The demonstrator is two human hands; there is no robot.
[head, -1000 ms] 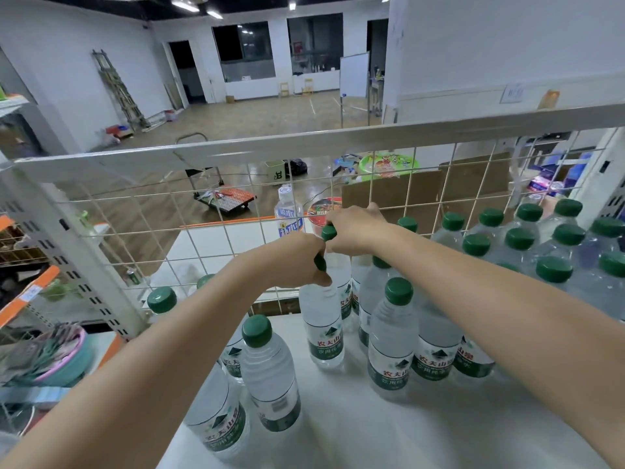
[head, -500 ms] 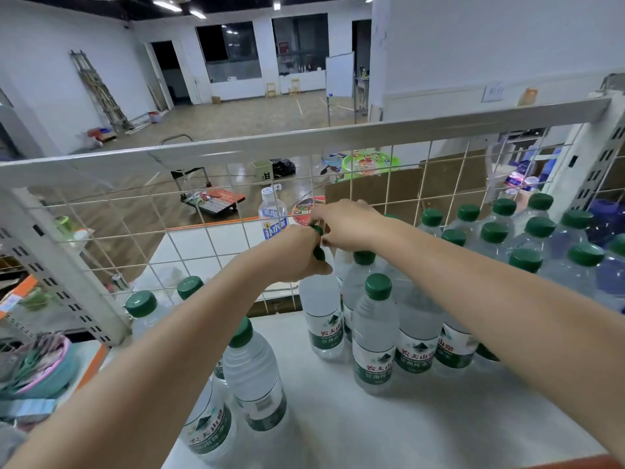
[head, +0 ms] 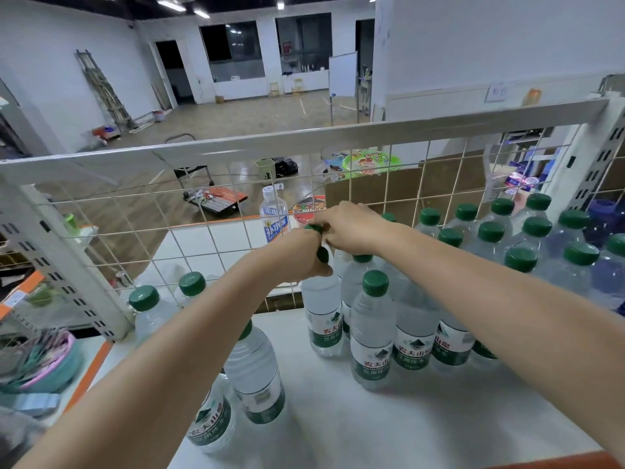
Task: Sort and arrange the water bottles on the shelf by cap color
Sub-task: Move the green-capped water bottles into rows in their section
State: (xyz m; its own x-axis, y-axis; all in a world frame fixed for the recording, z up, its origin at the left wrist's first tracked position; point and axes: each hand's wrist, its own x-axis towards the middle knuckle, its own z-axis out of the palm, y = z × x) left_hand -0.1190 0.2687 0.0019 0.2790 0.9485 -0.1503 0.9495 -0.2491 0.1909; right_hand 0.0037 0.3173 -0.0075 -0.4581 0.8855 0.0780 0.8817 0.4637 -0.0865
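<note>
Many clear water bottles with green caps stand on a white shelf [head: 372, 431]. My left hand [head: 297, 255] is closed around the green-capped top of one bottle [head: 321, 313] near the shelf's wire back. My right hand [head: 351, 228] grips the cap of a neighbouring bottle right beside it, and that bottle's body is mostly hidden. A dense group of green-capped bottles [head: 521, 245] fills the right side. A few green-capped bottles [head: 253, 370] stand apart at the left, under my left forearm. One bottle [head: 373, 330] stands in front of the middle cluster.
A white wire grid [head: 189, 231] with a top rail backs the shelf. Behind it stands a white-capped bottle with a blue label [head: 274, 214]. Perforated uprights [head: 50, 265] frame both ends. Dark blue bottles [head: 605, 214] sit at the far right. An orange-edged shelf with clutter [head: 40, 363] lies left.
Both hands stay closed on the two bottle tops beside the wire back. The view has shifted slightly, so the bottles appear a little further right.
</note>
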